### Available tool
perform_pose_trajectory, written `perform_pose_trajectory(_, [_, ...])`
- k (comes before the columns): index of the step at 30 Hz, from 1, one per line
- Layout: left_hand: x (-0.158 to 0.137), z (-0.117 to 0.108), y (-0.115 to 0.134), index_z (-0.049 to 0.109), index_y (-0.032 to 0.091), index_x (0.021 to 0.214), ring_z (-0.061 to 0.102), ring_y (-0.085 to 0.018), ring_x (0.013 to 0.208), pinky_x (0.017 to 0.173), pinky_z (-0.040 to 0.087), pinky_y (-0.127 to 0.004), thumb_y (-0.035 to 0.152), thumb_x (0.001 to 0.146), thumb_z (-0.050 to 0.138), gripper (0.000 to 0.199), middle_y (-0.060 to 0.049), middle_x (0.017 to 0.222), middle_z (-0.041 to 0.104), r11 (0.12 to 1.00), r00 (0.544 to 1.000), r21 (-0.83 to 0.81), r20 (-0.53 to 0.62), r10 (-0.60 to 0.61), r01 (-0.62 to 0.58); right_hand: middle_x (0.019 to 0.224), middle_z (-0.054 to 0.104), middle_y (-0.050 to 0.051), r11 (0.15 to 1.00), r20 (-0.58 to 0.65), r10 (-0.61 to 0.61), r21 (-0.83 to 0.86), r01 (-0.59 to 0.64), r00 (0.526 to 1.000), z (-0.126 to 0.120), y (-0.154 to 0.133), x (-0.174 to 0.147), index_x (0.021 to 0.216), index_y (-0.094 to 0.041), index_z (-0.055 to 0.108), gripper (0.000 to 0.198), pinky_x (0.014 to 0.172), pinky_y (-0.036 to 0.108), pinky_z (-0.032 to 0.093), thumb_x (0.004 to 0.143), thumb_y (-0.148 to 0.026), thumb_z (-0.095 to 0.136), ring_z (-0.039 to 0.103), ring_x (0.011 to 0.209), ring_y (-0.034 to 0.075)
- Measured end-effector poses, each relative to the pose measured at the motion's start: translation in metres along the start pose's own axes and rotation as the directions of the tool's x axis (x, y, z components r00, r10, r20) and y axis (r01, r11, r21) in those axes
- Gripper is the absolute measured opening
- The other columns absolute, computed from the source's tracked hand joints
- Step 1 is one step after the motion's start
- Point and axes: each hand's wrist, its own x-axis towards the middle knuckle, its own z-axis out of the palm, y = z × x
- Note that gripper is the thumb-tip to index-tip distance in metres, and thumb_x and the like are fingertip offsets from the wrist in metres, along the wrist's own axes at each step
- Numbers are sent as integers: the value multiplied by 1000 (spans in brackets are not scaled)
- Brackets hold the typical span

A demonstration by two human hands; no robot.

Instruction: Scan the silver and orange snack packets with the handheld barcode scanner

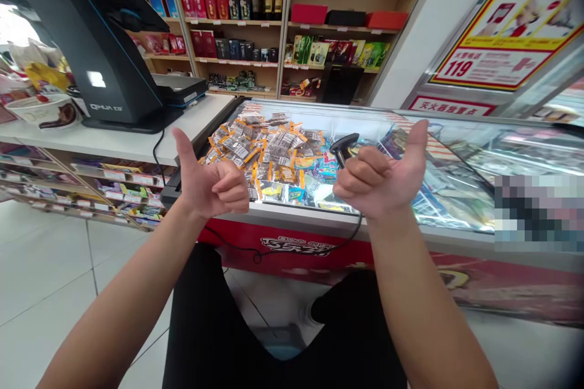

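Both of my hands hang in front of a glass-topped freezer [314, 209], thumbs up and fingers curled in. Nothing shows in my left hand [212, 185], which is closed before the near left corner of a heap of small clear packets with orange ends [278, 149]. My right hand [381, 179] is also closed, with no object visible in its fingers. Just behind it appears the black head of a handheld barcode scanner [344, 143]; the hand hides its handle. The scanner's dark cable [292, 249] droops across the freezer's red front. Through the glass, colourful wrapped goods are visible.
A white counter [137, 146] on the left carries a dark checkout machine [109, 61] and a paper bowl [43, 110]. Shelves [237, 22] with bottles and boxes stand behind. A fire notice [506, 30] hangs at right. My knees are close to the freezer front.
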Motion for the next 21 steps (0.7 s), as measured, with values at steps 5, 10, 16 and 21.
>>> perform_pose_trajectory(5, [10,-14,-18,20,27,46,15,-10,36,35,18,-30,111,49,8,85,6,40,10,987,995,-127,-15,-97,94,49,18,-8,988,-71,134,84,-128,988,-14,20,5,64,-26,24,73,49,29,28,81,-95,36,16,46,11])
perform_pose_trajectory(10, [11,-14,-16,26,25,46,21,-9,38,38,24,-28,109,56,10,86,4,41,18,991,996,-126,-69,-56,47,51,22,-6,945,-417,-40,-310,-101,908,-15,15,-1,61,-25,33,74,48,29,28,78,-97,37,21,46,12])
perform_pose_trajectory(16, [27,11,-40,51,17,61,36,-7,43,41,26,-20,77,90,46,66,2,55,40,995,964,6,-246,102,-104,98,64,9,44,-472,-788,-684,-728,395,-62,2,-36,98,-23,59,52,88,43,46,76,-68,72,59,98,29])
perform_pose_trajectory(21, [74,39,-92,57,19,85,59,-11,52,53,49,-25,53,90,62,35,-1,77,60,1000,925,-22,-379,6,-15,132,59,24,-160,-676,-656,-310,-937,335,-99,12,-66,136,-14,56,82,103,56,41,76,-67,73,50,130,44])
